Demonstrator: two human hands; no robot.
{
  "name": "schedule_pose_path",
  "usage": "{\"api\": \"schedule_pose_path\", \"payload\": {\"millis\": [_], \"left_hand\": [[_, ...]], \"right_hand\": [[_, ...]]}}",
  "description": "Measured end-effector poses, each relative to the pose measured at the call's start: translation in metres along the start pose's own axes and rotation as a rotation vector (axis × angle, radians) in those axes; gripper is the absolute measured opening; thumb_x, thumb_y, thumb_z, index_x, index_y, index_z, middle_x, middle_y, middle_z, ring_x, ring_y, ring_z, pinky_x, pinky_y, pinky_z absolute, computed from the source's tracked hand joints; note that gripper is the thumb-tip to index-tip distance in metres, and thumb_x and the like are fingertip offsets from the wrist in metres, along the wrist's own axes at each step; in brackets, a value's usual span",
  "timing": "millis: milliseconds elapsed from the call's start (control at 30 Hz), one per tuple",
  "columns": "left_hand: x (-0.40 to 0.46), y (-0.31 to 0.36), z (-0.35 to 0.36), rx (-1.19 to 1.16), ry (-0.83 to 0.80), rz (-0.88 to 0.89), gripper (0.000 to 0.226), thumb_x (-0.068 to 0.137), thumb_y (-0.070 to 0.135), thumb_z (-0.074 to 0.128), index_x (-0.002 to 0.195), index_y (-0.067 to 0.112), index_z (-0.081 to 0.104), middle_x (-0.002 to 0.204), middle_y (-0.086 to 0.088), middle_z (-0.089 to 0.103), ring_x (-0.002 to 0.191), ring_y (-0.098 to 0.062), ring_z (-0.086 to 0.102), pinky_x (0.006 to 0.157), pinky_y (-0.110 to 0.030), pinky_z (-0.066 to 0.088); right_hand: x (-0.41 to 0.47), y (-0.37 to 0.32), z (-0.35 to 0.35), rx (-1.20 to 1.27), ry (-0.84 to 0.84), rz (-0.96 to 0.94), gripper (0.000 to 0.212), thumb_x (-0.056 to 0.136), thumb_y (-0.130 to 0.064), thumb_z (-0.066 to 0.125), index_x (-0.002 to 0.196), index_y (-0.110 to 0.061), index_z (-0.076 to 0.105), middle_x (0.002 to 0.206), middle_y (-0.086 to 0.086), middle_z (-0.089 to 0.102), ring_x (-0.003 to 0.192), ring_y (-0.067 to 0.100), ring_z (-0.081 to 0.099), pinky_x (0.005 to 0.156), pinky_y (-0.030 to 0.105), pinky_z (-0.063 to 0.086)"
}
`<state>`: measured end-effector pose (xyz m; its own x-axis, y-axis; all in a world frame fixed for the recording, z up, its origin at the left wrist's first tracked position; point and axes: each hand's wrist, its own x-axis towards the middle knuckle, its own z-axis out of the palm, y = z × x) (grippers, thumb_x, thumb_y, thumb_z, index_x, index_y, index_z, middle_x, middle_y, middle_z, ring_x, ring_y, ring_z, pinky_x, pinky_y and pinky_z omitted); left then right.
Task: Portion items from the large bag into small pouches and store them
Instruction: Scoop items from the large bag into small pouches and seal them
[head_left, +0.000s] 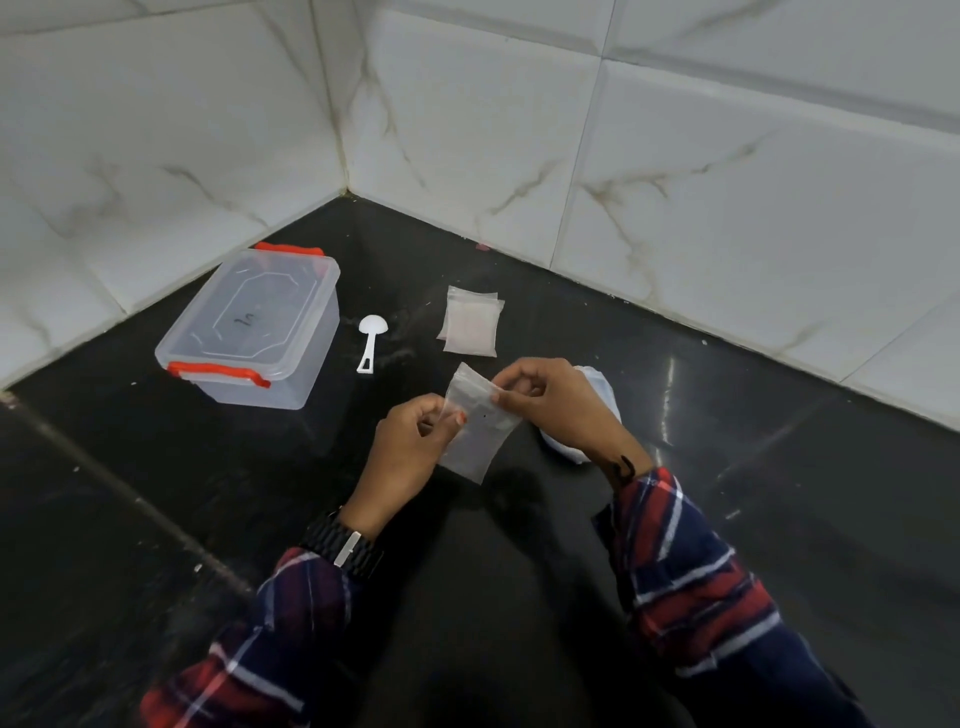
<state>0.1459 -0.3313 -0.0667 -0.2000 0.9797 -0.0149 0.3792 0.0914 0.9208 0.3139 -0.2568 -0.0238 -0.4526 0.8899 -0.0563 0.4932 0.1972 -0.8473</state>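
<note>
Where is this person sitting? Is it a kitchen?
Probably a kitchen or a tiled corner at home. White marble-look wall tiles meet a shiny black stone surface, and a lidded plastic storage box and white scoop lie there.

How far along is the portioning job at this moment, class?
Done: little that shows; the stack of pouches looks flat and unfilled, and the storage box is shut. In hand: the left hand and right hand pinch one small pouch at its top. Left: scooping with the white spoon from the large bag, then storing.
</note>
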Motion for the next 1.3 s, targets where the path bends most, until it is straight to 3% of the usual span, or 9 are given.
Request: {"api": "schedule_pose_path", "payload": {"millis": [133, 300, 433, 600, 733, 867, 1033, 1300], "left_hand": [[-0.008, 0.001, -0.002, 0.034, 0.014, -0.023, 0.012, 0.091, 0.027, 0.061, 0.093, 0.016, 0.065, 0.087, 0.001, 0.067, 0.083, -0.01, 0.063, 0.067, -0.012, 0.046], [-0.021, 0.002, -0.003, 0.111, 0.212, -0.002, 0.027, 0.086, 0.026, 0.066, 0.111, 0.026, 0.057, 0.105, 0.007, 0.055, 0.097, -0.008, 0.055, 0.085, -0.024, 0.046], [-0.033, 0.013, -0.005, 0.021, 0.302, 0.074, 0.009, 0.089, 0.02, 0.064, 0.097, 0.023, 0.062, 0.096, 0.008, 0.059, 0.086, -0.003, 0.056, 0.07, -0.008, 0.044], [-0.034, 0.012, -0.003, -0.077, 0.372, 0.003, 0.01, 0.09, 0.021, 0.064, 0.099, 0.023, 0.066, 0.107, 0.005, 0.052, 0.092, -0.008, 0.059, 0.074, -0.007, 0.047], [-0.029, 0.011, -0.001, -0.383, 0.275, -0.105, 0.011, 0.092, 0.017, 0.061, 0.098, 0.011, 0.067, 0.094, -0.008, 0.07, 0.089, -0.022, 0.069, 0.078, -0.032, 0.058], [-0.028, 0.017, -0.001, -0.704, 0.223, -0.17, 0.023, 0.095, 0.015, 0.054, 0.106, -0.004, 0.062, 0.099, -0.016, 0.072, 0.095, -0.024, 0.07, 0.079, -0.027, 0.057], [-0.026, 0.014, -0.004, -0.774, 0.164, -0.202, 0.024, 0.096, 0.014, 0.053, 0.108, -0.005, 0.062, 0.103, -0.019, 0.071, 0.101, -0.029, 0.068, 0.091, -0.039, 0.054], [-0.025, 0.015, -0.008, -0.753, 0.131, -0.215, 0.021, 0.096, 0.011, 0.053, 0.105, -0.004, 0.064, 0.099, -0.018, 0.072, 0.096, -0.028, 0.07, 0.085, -0.037, 0.057]], "right_hand": [[-0.009, -0.004, 0.005, -0.017, -0.019, 0.022, 0.005, 0.088, -0.019, 0.067, 0.084, -0.018, 0.07, 0.071, -0.004, 0.069, 0.061, 0.0, 0.059, 0.062, 0.013, 0.047], [-0.019, -0.01, 0.019, 0.0, 0.067, -0.007, 0.016, 0.085, -0.01, 0.067, 0.07, -0.018, 0.064, 0.06, -0.007, 0.059, 0.049, -0.004, 0.049, 0.051, 0.007, 0.038], [-0.025, -0.013, 0.032, 0.032, 0.144, -0.018, 0.018, 0.083, -0.009, 0.067, 0.068, -0.019, 0.063, 0.057, -0.011, 0.057, 0.048, -0.004, 0.05, 0.048, 0.007, 0.037], [-0.029, -0.019, 0.048, 0.021, 0.236, -0.122, 0.013, 0.085, -0.01, 0.066, 0.078, -0.021, 0.063, 0.069, -0.01, 0.061, 0.063, 0.001, 0.055, 0.059, 0.012, 0.045], [-0.027, -0.024, 0.06, 0.08, 0.249, -0.15, 0.011, 0.084, -0.012, 0.068, 0.079, -0.021, 0.065, 0.07, -0.009, 0.065, 0.066, 0.002, 0.061, 0.063, 0.013, 0.049], [-0.023, -0.027, 0.064, 0.069, 0.211, -0.168, 0.007, 0.086, -0.016, 0.067, 0.083, -0.021, 0.069, 0.074, -0.011, 0.069, 0.073, 0.001, 0.065, 0.066, 0.011, 0.048], [-0.021, -0.026, 0.06, 0.048, 0.22, -0.15, 0.004, 0.085, -0.016, 0.069, 0.084, -0.019, 0.071, 0.074, -0.012, 0.068, 0.074, -0.001, 0.064, 0.066, 0.008, 0.046], [-0.021, -0.025, 0.061, 0.05, 0.227, -0.127, 0.002, 0.085, -0.014, 0.069, 0.085, -0.015, 0.07, 0.073, -0.008, 0.068, 0.069, 0.002, 0.064, 0.063, 0.012, 0.05]]}}
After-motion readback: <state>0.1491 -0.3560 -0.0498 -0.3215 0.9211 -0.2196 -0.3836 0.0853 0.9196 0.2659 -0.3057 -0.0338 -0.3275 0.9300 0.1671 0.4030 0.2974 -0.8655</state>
